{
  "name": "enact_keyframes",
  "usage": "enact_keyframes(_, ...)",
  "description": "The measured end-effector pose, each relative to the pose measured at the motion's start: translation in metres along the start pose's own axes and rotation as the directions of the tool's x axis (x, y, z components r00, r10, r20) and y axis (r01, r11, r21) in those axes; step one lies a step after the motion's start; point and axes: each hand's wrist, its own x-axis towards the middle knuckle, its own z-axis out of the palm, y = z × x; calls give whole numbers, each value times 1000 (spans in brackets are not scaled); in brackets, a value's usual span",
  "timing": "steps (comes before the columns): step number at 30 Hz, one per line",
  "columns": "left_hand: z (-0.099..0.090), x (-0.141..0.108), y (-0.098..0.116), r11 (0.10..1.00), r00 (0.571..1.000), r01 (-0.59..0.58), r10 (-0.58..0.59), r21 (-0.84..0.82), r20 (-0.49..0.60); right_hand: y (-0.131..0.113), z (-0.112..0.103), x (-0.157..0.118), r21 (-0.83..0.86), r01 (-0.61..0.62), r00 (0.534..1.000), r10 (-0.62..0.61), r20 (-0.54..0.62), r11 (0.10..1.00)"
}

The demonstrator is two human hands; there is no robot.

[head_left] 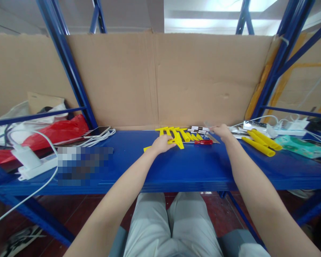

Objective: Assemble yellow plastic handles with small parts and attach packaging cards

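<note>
My left hand point(163, 143) is closed on a flat yellow part point(179, 141) near the middle of the blue shelf. Behind it lies a row of yellow pieces point(186, 136), with small black-and-white items point(198, 129) at its right end. A screwdriver with a red handle point(203, 142) rests between my hands. My right hand point(221, 131) is over the back of the shelf, beside a flat metallic strip point(212, 138); its fingers are blurred, and whatever they may hold is too small to make out.
Several yellow tubes point(258, 146), a green packet point(301, 146) and white cables lie at the right. At the left are a white power strip point(40, 168), coiled cable point(103, 135) and red bag point(61, 132). Cardboard point(160, 82) walls the back.
</note>
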Motion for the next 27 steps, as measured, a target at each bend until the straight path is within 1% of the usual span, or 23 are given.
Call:
enact_keyframes(1,0,0,0,1000,1000,2,-2,4,-1,-10,2,-7,103,-42,996,34,80,994)
enact_keyframes(2,0,0,1,1000,1000,5,-5,8,-6,-19,6,-15,196,-56,983,20,185,979)
enact_keyframes(3,0,-1,1,1000,1000,9,-9,9,-14,-27,10,-23,279,-59,954,-28,299,958)
enact_keyframes(5,0,-1,1,1000,1000,8,-8,3,-25,-39,19,-37,368,-67,855,-137,500,927)
enact_keyframes(6,0,-1,1,1000,1000,5,-5,-3,-27,-43,25,-43,377,-72,803,-170,571,924)
enact_keyframes(7,1,-1,1,1000,1000,0,0,-9,-26,-47,30,-48,376,-70,765,-192,614,924)
enact_keyframes(9,1,0,1,1000,1000,-9,8,-14,-26,-50,40,-57,361,-41,708,-228,669,932)
enact_keyframes(12,0,0,2,1000,999,-17,17,-11,-29,-53,50,-66,316,-6,642,-238,729,949)
enact_keyframes(14,-2,-1,3,1000,1000,-22,22,-10,-15,-53,54,-69,281,-5,621,-218,753,960)
enact_keyframes(18,-5,-2,5,1000,1000,-19,19,-13,24,-53,58,-71,249,-7,604,-194,773,969)
enact_keyframes(22,-6,-3,7,1000,1000,-18,18,-6,24,-51,60,-71,244,-6,585,-194,787,970)
enact_keyframes(24,-6,-2,7,1000,1000,-15,16,-9,20,-50,60,-70,235,-5,582,-189,791,972)
enact_keyframes(27,-5,-2,7,1000,1000,-7,7,-25,7,-49,61,-70,230,-5,590,-183,787,973)
